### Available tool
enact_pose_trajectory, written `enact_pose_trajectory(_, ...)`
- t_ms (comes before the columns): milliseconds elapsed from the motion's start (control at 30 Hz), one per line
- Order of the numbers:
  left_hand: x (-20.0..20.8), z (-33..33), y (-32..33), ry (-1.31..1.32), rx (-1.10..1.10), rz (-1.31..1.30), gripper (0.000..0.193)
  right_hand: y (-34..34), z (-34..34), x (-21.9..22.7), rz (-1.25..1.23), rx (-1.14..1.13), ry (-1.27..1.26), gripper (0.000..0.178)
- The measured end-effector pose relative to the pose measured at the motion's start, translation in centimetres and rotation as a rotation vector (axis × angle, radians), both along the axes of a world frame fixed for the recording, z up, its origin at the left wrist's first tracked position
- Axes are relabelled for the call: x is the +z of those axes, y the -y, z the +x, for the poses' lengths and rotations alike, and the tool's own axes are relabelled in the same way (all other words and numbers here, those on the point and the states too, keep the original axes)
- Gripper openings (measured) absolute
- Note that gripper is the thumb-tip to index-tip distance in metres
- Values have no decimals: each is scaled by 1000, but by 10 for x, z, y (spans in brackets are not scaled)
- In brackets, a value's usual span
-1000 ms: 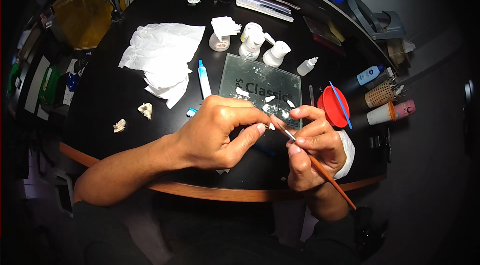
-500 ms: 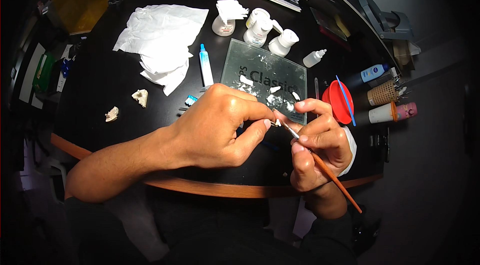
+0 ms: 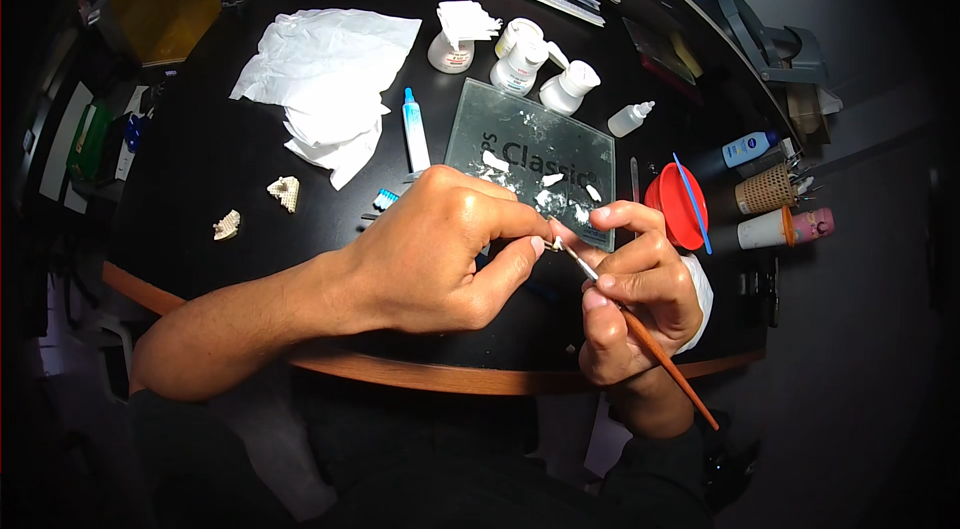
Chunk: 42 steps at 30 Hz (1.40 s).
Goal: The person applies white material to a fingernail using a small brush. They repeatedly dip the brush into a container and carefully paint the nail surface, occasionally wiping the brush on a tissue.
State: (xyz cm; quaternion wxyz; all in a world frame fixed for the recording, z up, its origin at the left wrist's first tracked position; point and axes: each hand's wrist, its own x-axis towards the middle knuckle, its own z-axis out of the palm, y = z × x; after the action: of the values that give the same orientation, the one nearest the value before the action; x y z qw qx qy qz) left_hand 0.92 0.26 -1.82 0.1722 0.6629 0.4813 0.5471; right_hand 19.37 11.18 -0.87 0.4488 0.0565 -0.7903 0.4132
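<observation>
My left hand point(image 3: 450, 249) is closed, thumb and forefinger pinched on a thin holder whose kind I cannot make out. At its end sits a small white piece point(image 3: 558, 243). My right hand point(image 3: 640, 299) grips a paintbrush point(image 3: 655, 347) with a brown wooden handle and a metal ferrule. The brush's tip meets or nearly meets the white piece; contact is too small to tell. A white tissue point(image 3: 702, 289) shows behind the right hand. Just beyond both hands lies a glass mixing slab point(image 3: 530, 134) with several white paste heaps point(image 3: 551, 181) on it.
Several white bottles point(image 3: 515, 69) stand behind the slab, with a dropper bottle point(image 3: 630, 119) to their right. At right is a red bowl point(image 3: 680, 204) with a blue stick point(image 3: 692, 204) across it. Left lie crumpled tissue point(image 3: 335, 79), a blue-white tube point(image 3: 414, 129) and two dental model pieces point(image 3: 284, 192).
The paintbrush's handle end has swung slightly left and down. Both hands keep almost the same pose, and the whole view has shifted a little.
</observation>
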Motion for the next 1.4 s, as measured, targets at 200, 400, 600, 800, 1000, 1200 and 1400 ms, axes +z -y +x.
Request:
enact_pose_trajectory(200, 0, -1, 1, -3, 4, -12, 16, 1, -1, 0, 4, -4, -9, 12)
enact_pose_trajectory(400, 0, 0, 0, -31, 10, 16, 17, 2, 0, 4, 45, -33, -12, 14)
enact_pose_trajectory(600, 0, 0, 0, -34, 8, 57, 19, 4, 1, 8, 132, -23, -6, 15)
enact_pose_trajectory(800, -2, 4, -3, -7, 15, 42, 19, 5, 2, 7, 233, -94, 3, 17)
enact_pose_trajectory(1000, -8, 11, -2, 101, 34, 9, 18, 7, 1, 9, 243, -135, 2, 16)
enact_pose_trajectory(1200, -5, 14, 0, 118, 47, -25, 19, 4, 1, 8, 272, -155, -18, 16)
enact_pose_trajectory(1400, -3, 14, 1, 132, 51, -17, 18, 4, 1, 8, 274, -157, -19, 17)
